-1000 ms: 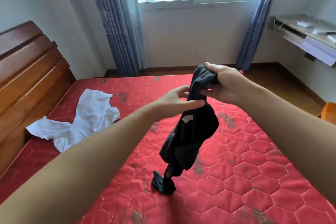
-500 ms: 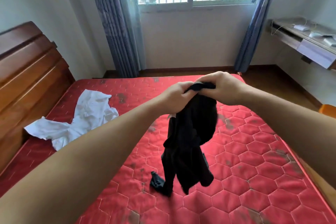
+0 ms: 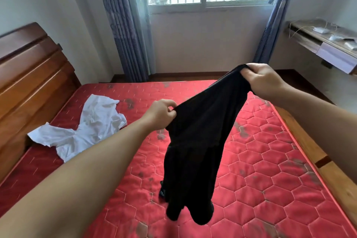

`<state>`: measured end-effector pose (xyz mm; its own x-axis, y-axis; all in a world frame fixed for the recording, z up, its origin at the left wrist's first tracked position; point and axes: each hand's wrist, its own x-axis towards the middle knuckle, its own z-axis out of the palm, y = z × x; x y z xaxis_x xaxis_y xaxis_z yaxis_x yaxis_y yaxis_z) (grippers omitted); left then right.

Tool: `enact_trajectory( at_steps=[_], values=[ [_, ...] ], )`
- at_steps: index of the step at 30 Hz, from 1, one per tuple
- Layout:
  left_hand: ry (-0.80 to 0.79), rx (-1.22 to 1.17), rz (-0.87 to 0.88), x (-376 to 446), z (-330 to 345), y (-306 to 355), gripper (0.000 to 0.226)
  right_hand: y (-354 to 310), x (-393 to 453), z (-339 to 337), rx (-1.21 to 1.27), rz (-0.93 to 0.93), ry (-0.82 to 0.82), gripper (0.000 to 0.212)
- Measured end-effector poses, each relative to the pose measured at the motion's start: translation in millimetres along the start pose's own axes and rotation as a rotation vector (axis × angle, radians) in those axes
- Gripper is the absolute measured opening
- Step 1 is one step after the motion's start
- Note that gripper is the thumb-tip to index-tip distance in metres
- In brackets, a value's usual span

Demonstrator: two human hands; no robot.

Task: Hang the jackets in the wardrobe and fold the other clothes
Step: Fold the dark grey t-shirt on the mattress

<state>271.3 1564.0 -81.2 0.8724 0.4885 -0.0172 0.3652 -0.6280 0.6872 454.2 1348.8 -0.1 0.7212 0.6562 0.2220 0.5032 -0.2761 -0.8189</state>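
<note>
Left hand (image 3: 161, 114) and right hand (image 3: 263, 80) pinch a black garment (image 3: 197, 141) stretched above the red mattress (image 3: 270, 160).

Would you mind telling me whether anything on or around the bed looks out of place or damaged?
The white garment lies crumpled, unfolded, near the headboard. The red mattress is bare and has dark grey blotches across its quilting, like stains or wear.

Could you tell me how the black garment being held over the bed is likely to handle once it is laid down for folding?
The black garment is probably very floppy: it sags between the left hand and right hand and hangs limp. It seems light, held by pinches alone. It will likely bunch on the red mattress like the crumpled white garment.
</note>
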Motion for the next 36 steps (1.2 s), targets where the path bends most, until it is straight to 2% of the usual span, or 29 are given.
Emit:
enact_trajectory(
  at_steps=[4, 7, 9, 12, 15, 18, 20, 22, 24, 25, 27, 28, 29, 30, 32, 34, 35, 36],
  values=[
    [-0.041, -0.299, -0.049, 5, -8, 8, 0.018, 7, 2, -4, -0.166, -0.012, -0.027, 0.033],
    [-0.071, -0.361, -0.031, 10, -17, 24, 0.023, 17, -6, -2, -0.440, -0.064, -0.180, 0.029],
    [-0.126, -0.252, -0.005, 14, -23, 33, 0.020, 28, -12, -4, -0.580, -0.032, -0.298, 0.026],
    [-0.169, 0.046, 0.048, 14, -32, 41, 0.004, 43, -11, -9, -0.617, 0.075, -0.357, 0.029],
    [-0.205, 0.397, 0.077, 14, -41, 43, 0.030, 57, -12, -13, -0.608, 0.055, -0.322, 0.029],
    [-0.273, 0.709, 0.018, 10, -41, 41, 0.029, 73, -18, -17, -0.650, -0.070, -0.243, 0.027],
    [-0.363, 0.766, -0.034, -1, -33, 32, 0.023, 84, -25, -15, -0.787, -0.099, -0.416, 0.022],
    [-0.507, 0.722, -0.081, -14, -14, 18, 0.021, 98, -32, -8, -1.010, -0.088, -0.591, 0.012],
    [-0.662, 0.677, -0.113, -27, 11, 1, 0.021, 115, -38, 0, -1.214, -0.041, -0.592, 0.013],
    [-0.686, 0.653, -0.100, -30, 23, -7, 0.019, 125, -40, 4, -1.283, -0.004, -0.559, 0.016],
    [-0.553, 0.601, -0.061, -28, 37, -23, 0.007, 145, -41, 12, -1.284, 0.077, -0.491, 0.016],
    [-0.439, 0.546, -0.062, -24, 41, -33, 0.017, 153, -43, 19, -1.227, 0.117, -0.489, 0.012],
    [-0.364, 0.474, -0.075, -20, 47, -45, 0.025, 161, -45, 26, -1.146, 0.156, -0.539, 0.009],
    [-0.378, 0.430, -0.120, -18, 53, -58, 0.024, 170, -50, 35, -1.066, 0.216, -0.649, 0.008],
    [-0.668, 0.464, -0.196, -18, 70, -78, 0.015, 189, -65, 56, -0.980, 0.363, -0.965, 0.012],
    [-1.049, 0.571, -0.329, -26, 97, -99, 0.029, 209, -85, 83, -0.905, 0.614, -1.253, 0.011],
    [-1.137, 0.606, -0.362, -25, 107, -107, 0.028, 221, -88, 93, -0.873, 0.729, -1.321, 0.012],
    [-1.104, 0.596, -0.347, -19, 111, -115, 0.025, 229, -85, 101, -0.837, 0.796, -1.300, 0.011]
  ],
)
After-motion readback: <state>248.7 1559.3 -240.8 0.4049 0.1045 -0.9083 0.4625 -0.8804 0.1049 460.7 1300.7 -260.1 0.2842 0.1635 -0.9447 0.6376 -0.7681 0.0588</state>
